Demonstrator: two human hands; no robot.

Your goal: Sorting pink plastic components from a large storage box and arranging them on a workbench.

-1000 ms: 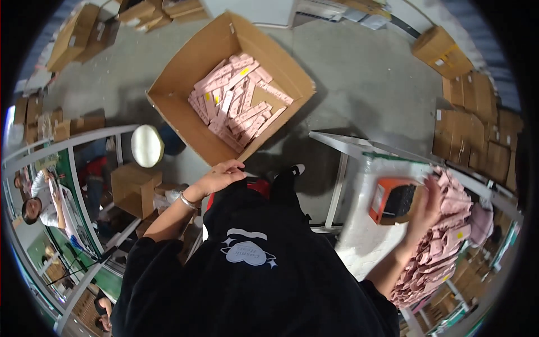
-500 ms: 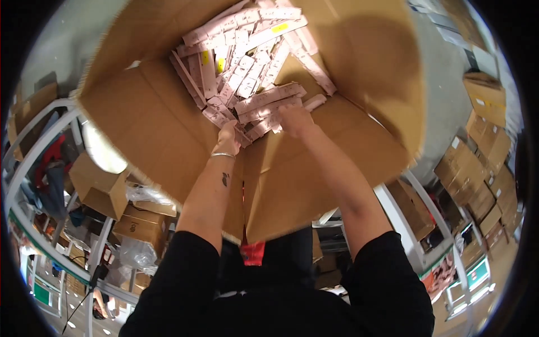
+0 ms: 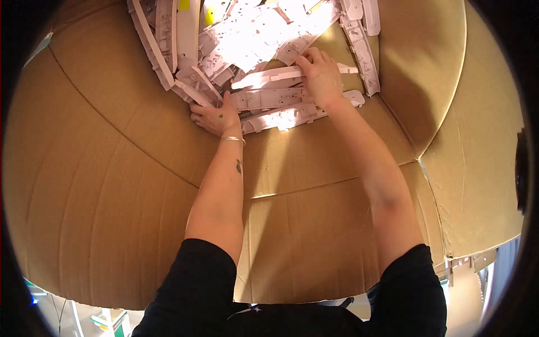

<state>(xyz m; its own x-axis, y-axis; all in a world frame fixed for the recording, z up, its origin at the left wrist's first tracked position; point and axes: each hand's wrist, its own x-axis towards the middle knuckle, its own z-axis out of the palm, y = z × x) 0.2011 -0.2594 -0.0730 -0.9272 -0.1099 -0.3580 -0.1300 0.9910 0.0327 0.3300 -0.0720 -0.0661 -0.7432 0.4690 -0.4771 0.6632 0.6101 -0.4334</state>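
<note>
Inside a large cardboard box point(image 3: 140, 140), long pale plastic strips with moulded ribs and holes lie in a loose heap. My right hand point(image 3: 325, 80) pinches one narrow white plastic strip point(image 3: 266, 77) near its right end, fingers over its top edge. Just nearer to me, a ribbed plastic strip point(image 3: 266, 100) and another plastic strip point(image 3: 281, 118) lie roughly parallel to it. My left hand point(image 3: 217, 119) is at the heap's near left corner, fingers bent and thumb up around the end of a slanting plastic strip point(image 3: 193, 92); its grip is partly hidden.
The box's near wall point(image 3: 314, 236) rises under my forearms, and its right wall point(image 3: 421, 73) stands beside the heap. A long plastic strip point(image 3: 359, 53) lies along the right side. Strong light washes out the heap's middle. Yellow labels point(image 3: 210, 15) mark some strips.
My view has moved closer into the box. My right hand has lifted one strip's edge above its neighbours, and my left hand has shifted to the slanting strips at the left.
</note>
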